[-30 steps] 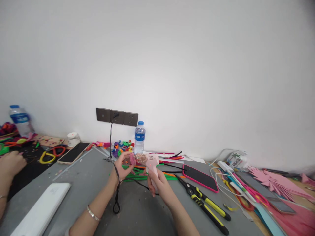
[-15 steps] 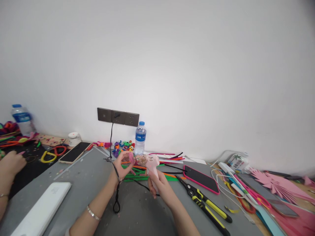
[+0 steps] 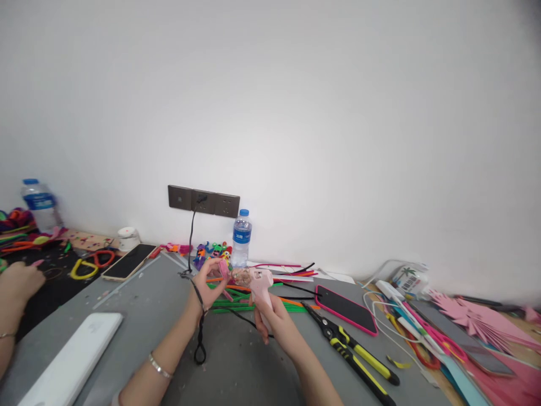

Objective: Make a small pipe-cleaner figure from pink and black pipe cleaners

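Observation:
A small fuzzy pink piece (image 3: 224, 269), which looks like bent pipe cleaner, is pinched in my left hand (image 3: 208, 290). My right hand (image 3: 271, 317) is wrapped round the handle of a pale pink glue gun (image 3: 261, 283). The gun's nozzle points left, close to the pink piece; whether they touch I cannot tell. Under and behind both hands lie green and orange pipe cleaners (image 3: 236, 305). A looped black cord (image 3: 200, 332) hangs by my left wrist.
Pliers (image 3: 338, 338) and a pink-edged phone (image 3: 345, 309) lie to the right. Behind my hands stand a water bottle (image 3: 242, 237) and small colourful figures (image 3: 211, 252). A white slab (image 3: 74, 358) rests at the left, near another person's hand (image 3: 23, 285). Scissors and pink paper (image 3: 486, 321) crowd the far right.
The pink piece in my left hand has tilted and shifted slightly left. The glue gun has barely moved, still held beside it.

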`<state>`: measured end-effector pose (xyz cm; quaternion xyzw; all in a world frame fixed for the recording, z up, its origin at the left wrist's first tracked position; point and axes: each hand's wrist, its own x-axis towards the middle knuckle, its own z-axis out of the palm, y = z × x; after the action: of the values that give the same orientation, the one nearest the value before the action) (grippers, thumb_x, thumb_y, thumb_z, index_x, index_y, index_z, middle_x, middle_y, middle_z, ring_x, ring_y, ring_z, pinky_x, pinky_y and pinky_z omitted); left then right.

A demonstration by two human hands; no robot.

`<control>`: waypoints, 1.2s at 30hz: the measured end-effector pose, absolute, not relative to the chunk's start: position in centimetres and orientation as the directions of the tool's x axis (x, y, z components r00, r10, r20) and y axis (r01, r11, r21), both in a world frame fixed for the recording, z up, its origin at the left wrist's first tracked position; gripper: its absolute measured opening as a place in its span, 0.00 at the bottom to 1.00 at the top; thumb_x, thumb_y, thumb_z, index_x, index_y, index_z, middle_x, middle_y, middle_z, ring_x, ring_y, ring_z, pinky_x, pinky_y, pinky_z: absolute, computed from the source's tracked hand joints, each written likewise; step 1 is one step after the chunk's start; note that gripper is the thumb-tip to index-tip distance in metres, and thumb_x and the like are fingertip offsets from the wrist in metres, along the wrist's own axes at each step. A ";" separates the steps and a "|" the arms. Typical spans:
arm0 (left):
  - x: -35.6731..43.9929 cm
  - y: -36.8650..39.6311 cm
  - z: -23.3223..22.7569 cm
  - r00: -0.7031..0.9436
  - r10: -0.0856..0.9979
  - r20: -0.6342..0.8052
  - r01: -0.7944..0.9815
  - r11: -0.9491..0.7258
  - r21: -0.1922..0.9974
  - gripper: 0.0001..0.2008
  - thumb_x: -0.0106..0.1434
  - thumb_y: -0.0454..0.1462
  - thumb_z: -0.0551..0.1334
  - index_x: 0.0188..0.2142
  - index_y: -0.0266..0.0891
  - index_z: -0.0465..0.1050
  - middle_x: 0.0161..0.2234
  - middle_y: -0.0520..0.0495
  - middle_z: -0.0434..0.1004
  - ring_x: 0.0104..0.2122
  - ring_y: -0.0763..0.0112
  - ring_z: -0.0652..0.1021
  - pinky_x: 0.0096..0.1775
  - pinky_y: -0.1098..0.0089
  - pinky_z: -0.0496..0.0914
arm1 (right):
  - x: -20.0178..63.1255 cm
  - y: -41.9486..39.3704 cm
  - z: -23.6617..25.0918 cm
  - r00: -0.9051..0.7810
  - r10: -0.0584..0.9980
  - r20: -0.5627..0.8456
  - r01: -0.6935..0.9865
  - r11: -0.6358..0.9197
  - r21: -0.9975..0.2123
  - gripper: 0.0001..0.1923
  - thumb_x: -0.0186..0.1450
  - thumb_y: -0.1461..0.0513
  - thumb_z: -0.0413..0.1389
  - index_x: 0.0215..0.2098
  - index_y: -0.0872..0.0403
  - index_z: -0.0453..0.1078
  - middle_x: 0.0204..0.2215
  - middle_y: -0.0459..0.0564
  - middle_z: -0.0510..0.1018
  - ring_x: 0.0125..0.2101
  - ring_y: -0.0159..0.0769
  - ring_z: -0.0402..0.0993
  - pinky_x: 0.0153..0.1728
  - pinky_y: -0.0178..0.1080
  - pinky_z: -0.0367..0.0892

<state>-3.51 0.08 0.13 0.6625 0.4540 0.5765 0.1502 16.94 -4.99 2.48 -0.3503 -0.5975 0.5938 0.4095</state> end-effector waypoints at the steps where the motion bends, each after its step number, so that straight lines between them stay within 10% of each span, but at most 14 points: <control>1: -3.5 0.1 0.2 -0.079 0.776 0.626 0.428 -0.541 0.724 0.17 0.56 0.36 0.62 0.46 0.40 0.65 0.32 0.48 0.79 0.30 0.68 0.79 0.33 0.67 0.76 | 16.9 -5.0 2.5 -0.422 0.904 0.073 -0.069 0.049 -0.996 0.21 0.63 0.44 0.51 0.32 0.55 0.62 0.08 0.35 0.61 0.08 0.24 0.52 0.11 0.29 0.53; 36: -3.5 0.3 -0.6 0.026 0.769 0.639 0.467 -0.574 0.672 0.21 0.58 0.37 0.61 0.52 0.35 0.68 0.35 0.45 0.81 0.31 0.65 0.81 0.34 0.66 0.77 | 16.9 -4.6 1.8 -0.331 0.929 0.167 -0.119 0.135 -0.984 0.22 0.64 0.45 0.51 0.36 0.57 0.64 0.09 0.36 0.62 0.08 0.24 0.52 0.10 0.28 0.52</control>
<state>-3.49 0.34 -0.61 0.7024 0.4401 0.5418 0.1391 16.90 -4.59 1.83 -0.3421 -0.5914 0.5618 0.4665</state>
